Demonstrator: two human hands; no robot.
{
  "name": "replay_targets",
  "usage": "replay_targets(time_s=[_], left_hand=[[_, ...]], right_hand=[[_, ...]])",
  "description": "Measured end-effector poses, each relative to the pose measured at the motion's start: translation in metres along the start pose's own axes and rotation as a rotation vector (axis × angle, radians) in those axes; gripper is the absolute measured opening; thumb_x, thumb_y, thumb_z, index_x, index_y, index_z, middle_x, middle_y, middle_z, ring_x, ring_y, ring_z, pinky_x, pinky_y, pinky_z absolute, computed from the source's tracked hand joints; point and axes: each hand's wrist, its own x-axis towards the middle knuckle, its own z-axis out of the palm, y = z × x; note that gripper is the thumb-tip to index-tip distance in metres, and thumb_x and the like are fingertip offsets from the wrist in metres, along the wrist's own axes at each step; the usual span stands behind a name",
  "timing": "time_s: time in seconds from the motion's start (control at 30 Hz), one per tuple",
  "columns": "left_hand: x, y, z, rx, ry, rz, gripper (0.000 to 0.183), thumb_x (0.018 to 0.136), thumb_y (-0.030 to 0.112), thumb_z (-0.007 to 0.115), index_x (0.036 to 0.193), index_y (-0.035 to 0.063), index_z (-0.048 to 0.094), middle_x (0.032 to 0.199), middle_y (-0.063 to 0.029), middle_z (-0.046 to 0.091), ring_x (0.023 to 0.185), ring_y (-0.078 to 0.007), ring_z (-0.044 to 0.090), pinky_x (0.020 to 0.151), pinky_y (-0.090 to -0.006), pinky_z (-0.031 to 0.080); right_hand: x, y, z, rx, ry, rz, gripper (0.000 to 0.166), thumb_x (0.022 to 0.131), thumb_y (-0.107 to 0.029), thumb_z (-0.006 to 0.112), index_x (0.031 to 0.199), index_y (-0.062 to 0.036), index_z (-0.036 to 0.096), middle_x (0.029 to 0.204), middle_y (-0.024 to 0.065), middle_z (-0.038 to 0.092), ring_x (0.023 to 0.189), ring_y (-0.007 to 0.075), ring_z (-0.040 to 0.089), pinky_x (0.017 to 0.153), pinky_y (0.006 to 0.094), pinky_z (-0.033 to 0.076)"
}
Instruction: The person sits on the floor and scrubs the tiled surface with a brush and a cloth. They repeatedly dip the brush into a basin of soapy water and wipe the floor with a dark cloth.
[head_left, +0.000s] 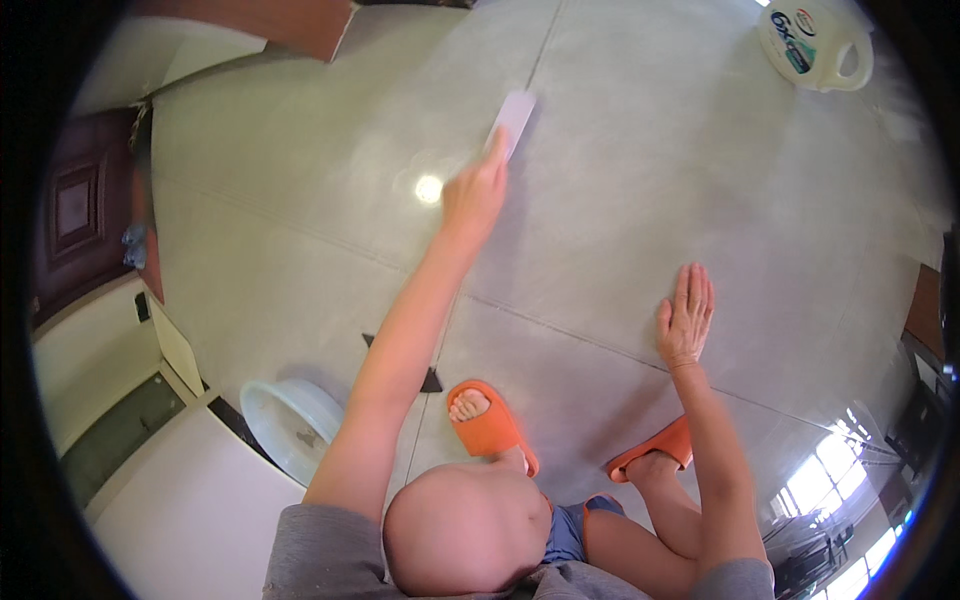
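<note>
My left hand (478, 187) stretches far forward and grips a pale lilac-white oblong block (517, 111), perhaps a scrubbing brush, by its near end. Its underside is hidden, and its far end lies close to a joint line in the grey tiled floor (600, 210). Some blur shows around the block and the fingers. Off to the right, my right hand (687, 315) is held flat, palm down at the floor, with fingers straight and close together. It holds nothing. Orange slippers (480, 435) are on my feet below and between the arms.
A white jug of liquid detergent (814, 49) stands at the far right. By my left arm is a pale blue plastic basin (274, 427), partly hidden, beside a white cabinet (202, 495). A dark panelled door (79, 210) is at the left. Small black triangular pieces (431, 381) show beside my left forearm.
</note>
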Motion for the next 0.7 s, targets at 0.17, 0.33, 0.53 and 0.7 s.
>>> replay_targets(time_s=[0.17,0.33,0.53,0.7], left_hand=[[-0.081,-0.025,0.002,-0.029,0.031,0.133,0.057,0.099,0.017,0.055,0.153,0.0175,0.04,0.068,-0.0167,0.063,0.057,-0.0339,0.061,0.053,-0.0459,0.047],[0.04,-0.014,0.018,0.061,-0.131,-0.024,0.049,0.107,0.038,0.036,0.152,0.0175,0.04,0.07,-0.0209,0.064,0.057,-0.0308,0.06,0.051,-0.0472,0.043],[-0.09,-0.048,0.018,-0.162,-0.095,0.117,0.044,0.107,0.019,0.044,0.15,0.0129,0.044,0.143,-0.011,0.058,0.123,-0.0226,0.062,0.096,-0.0321,0.049],[-0.044,0.006,-0.002,-0.095,-0.207,-0.092,0.043,0.108,0.02,0.043,0.15,0.0125,0.046,0.129,-0.0136,0.066,0.08,-0.0217,0.062,0.076,-0.0314,0.049]], right_hand=[[-0.004,0.009,0.0,0.055,-0.014,0.071,0.065,0.092,-0.019,0.055,0.152,-0.004,0.037,0.158,0.0145,0.033,0.148,0.0323,0.027,0.122,0.0478,0.022],[-0.005,0.003,0.008,0.072,-0.104,0.138,0.065,0.091,-0.026,0.059,0.152,-0.0118,0.041,0.157,0.0135,0.037,0.146,0.032,0.033,0.122,0.0486,0.023],[0.001,0.015,0.006,0.114,0.032,0.067,0.06,0.091,-0.028,0.056,0.146,-0.0067,0.046,0.151,0.0122,0.044,0.143,0.0281,0.037,0.122,0.0456,0.023],[-0.006,0.005,0.001,0.098,0.056,0.064,0.059,0.09,-0.029,0.057,0.144,-0.0076,0.047,0.149,0.0103,0.045,0.142,0.0259,0.037,0.122,0.0449,0.024]])
